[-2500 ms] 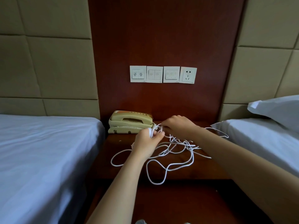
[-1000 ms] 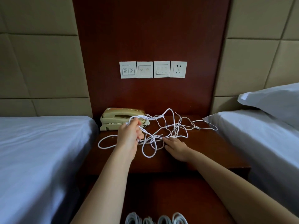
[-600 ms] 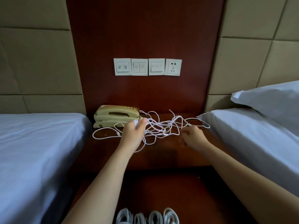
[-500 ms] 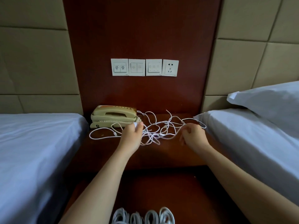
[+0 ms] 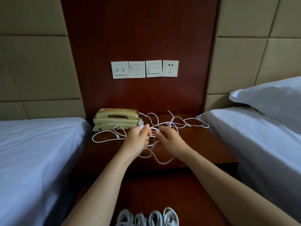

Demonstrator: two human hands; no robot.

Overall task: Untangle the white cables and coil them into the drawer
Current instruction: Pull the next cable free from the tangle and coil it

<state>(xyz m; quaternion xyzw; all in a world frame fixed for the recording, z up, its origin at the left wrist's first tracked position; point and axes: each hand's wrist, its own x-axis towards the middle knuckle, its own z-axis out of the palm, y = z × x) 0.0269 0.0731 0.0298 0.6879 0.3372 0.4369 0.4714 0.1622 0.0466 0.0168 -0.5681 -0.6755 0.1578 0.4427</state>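
Note:
A tangle of thin white cables [image 5: 169,123] lies spread over the dark wooden nightstand [image 5: 203,149], with loops trailing left, right and toward me. My left hand [image 5: 138,141] grips a bunch of the cable strands between curled fingers and thumb. My right hand [image 5: 169,141] has come in beside it and pinches a strand at the same bunch. Below, at the frame's bottom edge, several coiled white cables [image 5: 148,216] lie side by side in the open drawer [image 5: 187,193].
A beige corded telephone [image 5: 116,119] sits at the nightstand's back left, close to the cables. Beds with pale blue sheets [image 5: 32,152] flank the nightstand on both sides; a pillow [image 5: 268,98] lies on the right bed. Wall switches and a socket [image 5: 145,69] hang above.
My right hand moved left from the nightstand's right side to meet my left hand at the cable bunch. The tangle has shifted and loops now hang toward me.

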